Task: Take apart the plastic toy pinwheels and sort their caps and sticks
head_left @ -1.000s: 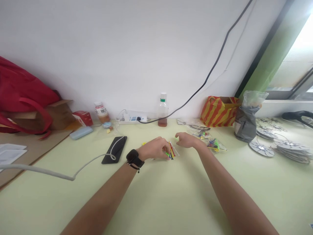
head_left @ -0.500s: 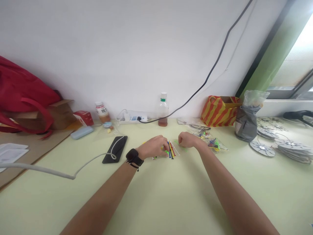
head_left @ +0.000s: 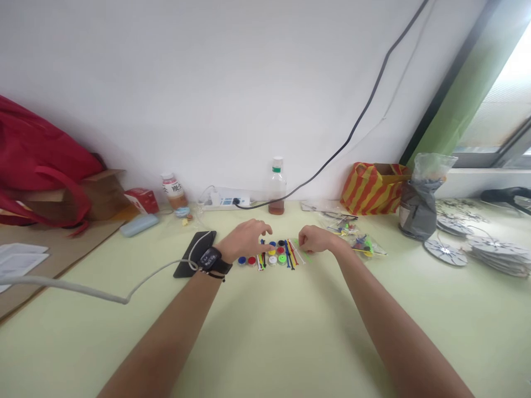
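My left hand, with a black watch on its wrist, hovers over the left side of a small array of coloured parts. Its thumb and fingers are apart, with nothing visible between them. Below its fingertips are thin coloured sticks and round caps, among them a white cap, a green cap and a blue cap. More sticks lie side by side at the right. Just beyond them my right hand is closed, its fingers curled. Something green shows beside it; what it holds is hidden.
Plastic bags of coloured parts lie right of my right hand. Behind stand a bottle, a power strip and a striped bag. A black phone-like slab with a cable is at left; grey discs lie far right.
My left hand has moved left and its fingers have spread, uncovering the rows of caps and the left group of sticks. My right hand has shifted slightly left and stays closed.
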Demonstrator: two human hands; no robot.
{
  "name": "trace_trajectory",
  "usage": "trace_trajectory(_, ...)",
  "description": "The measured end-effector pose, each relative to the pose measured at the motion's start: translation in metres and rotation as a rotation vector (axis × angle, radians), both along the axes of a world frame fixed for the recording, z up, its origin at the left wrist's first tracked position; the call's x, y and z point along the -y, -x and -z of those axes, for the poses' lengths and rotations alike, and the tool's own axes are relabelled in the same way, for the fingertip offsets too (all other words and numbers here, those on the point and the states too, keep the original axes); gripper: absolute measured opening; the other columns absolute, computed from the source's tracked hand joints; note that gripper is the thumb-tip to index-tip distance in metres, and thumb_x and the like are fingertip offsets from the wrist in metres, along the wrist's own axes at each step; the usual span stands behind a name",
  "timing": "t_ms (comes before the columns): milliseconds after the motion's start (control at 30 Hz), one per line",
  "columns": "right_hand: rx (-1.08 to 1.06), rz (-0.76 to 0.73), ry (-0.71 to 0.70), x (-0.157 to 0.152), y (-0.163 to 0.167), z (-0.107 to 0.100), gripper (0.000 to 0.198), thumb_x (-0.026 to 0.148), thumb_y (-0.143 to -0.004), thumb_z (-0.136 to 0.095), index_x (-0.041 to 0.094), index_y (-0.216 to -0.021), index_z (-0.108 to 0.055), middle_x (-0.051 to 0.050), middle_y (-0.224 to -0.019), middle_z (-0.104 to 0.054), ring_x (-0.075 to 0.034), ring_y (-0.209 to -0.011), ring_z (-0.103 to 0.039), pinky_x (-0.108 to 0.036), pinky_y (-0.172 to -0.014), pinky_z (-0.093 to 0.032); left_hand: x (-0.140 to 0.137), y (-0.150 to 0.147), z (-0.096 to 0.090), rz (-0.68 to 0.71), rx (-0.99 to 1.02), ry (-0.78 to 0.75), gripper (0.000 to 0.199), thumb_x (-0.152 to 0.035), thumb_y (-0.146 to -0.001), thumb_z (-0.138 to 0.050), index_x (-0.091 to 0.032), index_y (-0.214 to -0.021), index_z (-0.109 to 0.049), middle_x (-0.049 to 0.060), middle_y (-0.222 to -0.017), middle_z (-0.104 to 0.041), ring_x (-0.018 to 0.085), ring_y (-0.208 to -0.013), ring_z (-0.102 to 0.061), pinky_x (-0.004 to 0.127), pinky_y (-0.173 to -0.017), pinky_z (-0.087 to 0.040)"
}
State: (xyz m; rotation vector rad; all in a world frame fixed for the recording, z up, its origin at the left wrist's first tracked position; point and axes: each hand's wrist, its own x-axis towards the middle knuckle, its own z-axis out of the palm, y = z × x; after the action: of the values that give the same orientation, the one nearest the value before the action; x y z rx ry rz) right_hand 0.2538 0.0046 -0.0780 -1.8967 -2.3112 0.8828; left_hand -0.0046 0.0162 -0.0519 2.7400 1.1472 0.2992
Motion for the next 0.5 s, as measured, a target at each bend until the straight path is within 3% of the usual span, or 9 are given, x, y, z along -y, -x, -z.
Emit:
trace_trajectory(200, -0.009, -0.048, -0.005, 0.0, 0.01, 0.003, 0.02, 0.01, -0.072, -0.062, 0.014, -0.086, -0.076, -0.006, -0.074, -0.075, -0.016, -0.067, -0.068, -0.021, -0.056, -0.046, -0.008, 0.008, 0.004, 0.036, -0.043, 0.186, 0.071, -0.066, -0.071, -0.075, -0.023, -0.128, -0.064, 0.007, -0.121, -0.068, 0.029, -0.114, -0.06, 0.032, -0.089, -0.047)
trace_trajectory(400, -0.004, -0.104, -0.082, 0.001, 0.015, 0.003, 0.02, 0.009, -0.073, -0.065, 0.015, -0.089, -0.074, -0.006, -0.091, -0.076, -0.017, -0.079, -0.067, -0.02, -0.058, -0.043, -0.008, 0.004, 0.009, 0.076, -0.063, 0.205, 0.059, -0.056, -0.071, -0.078, -0.024, -0.12, -0.069, 0.007, -0.116, -0.071, 0.03, -0.112, -0.062, 0.032, -0.09, -0.047)
trace_trajectory(500, -0.011, -0.122, -0.094, 0.003, 0.016, 0.003, 0.019, 0.009, -0.074, -0.064, 0.015, -0.09, -0.072, -0.006, -0.09, -0.074, -0.016, -0.078, -0.066, -0.02, -0.058, -0.043, -0.009, 0.008, 0.003, 0.006, -0.029, 0.165, 0.046, -0.052, -0.085, -0.066, -0.024, -0.121, -0.068, 0.007, -0.115, -0.071, 0.028, -0.111, -0.062, 0.033, -0.091, -0.048)
